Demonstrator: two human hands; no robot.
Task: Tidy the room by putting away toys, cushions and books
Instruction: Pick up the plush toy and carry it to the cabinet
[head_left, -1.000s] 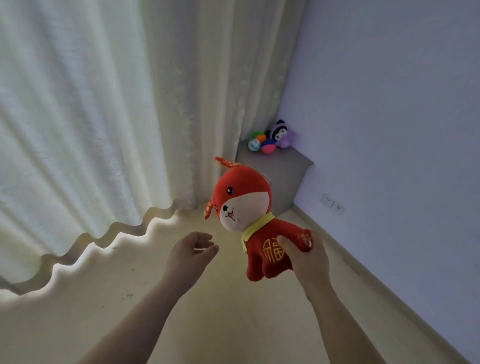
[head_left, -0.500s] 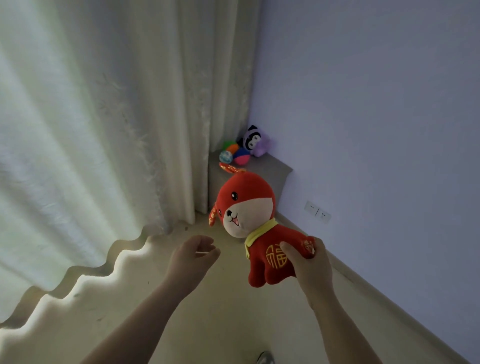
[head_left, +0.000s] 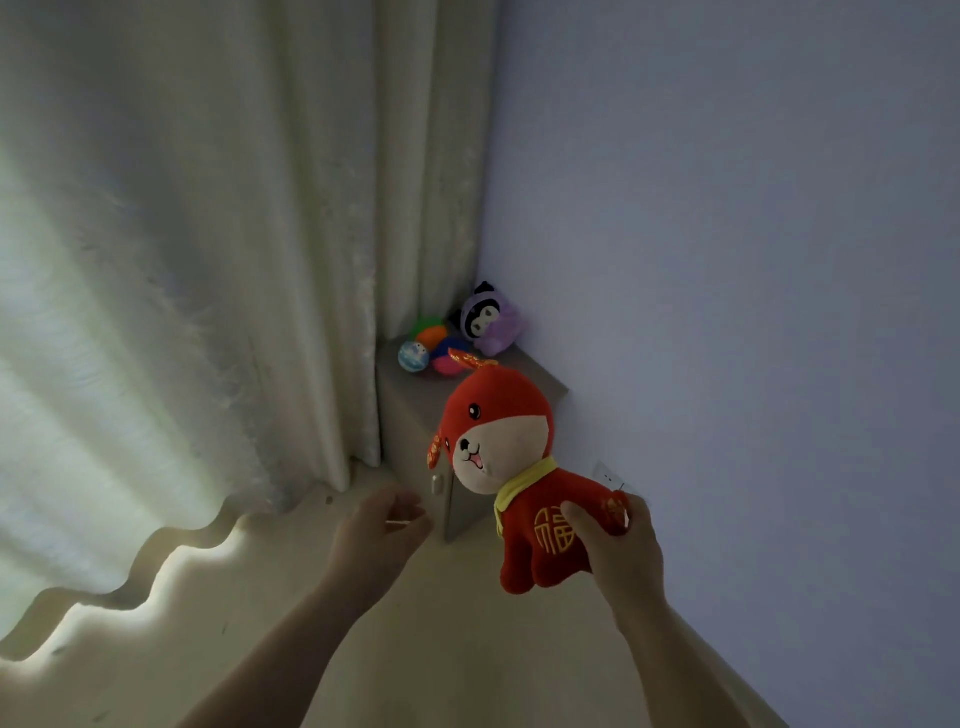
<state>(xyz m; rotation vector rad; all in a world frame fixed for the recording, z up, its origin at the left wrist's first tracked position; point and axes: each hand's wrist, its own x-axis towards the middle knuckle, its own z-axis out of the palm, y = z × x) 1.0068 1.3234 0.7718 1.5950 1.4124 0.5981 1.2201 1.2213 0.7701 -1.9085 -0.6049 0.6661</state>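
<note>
a pale curtain (head_left: 208, 260) fills the left side and hangs down to the floor (head_left: 441, 649), with light showing along its wavy hem. a plain wall (head_left: 727, 260) takes up the right side. a small grey cabinet (head_left: 408, 415) stands in the corner where they meet. the red plush dog (head_left: 519, 478) is held up in the air in front of the cabinet, above the floor, its face turned left and its yellow collar showing. the right hand (head_left: 618, 551) grips the dog's body from behind, thumb across the gold emblem on its side. the left hand (head_left: 379, 535) hangs just left of the dog, fingers loosely curled, holding nothing and not touching it. on the cabinet's top, at the back against the wall, sits a purple plush toy (head_left: 491, 322). 3 coloured balls (head_left: 413, 356) lie close together beside it. a wall socket (head_left: 608, 475) shows just behind the dog.
</note>
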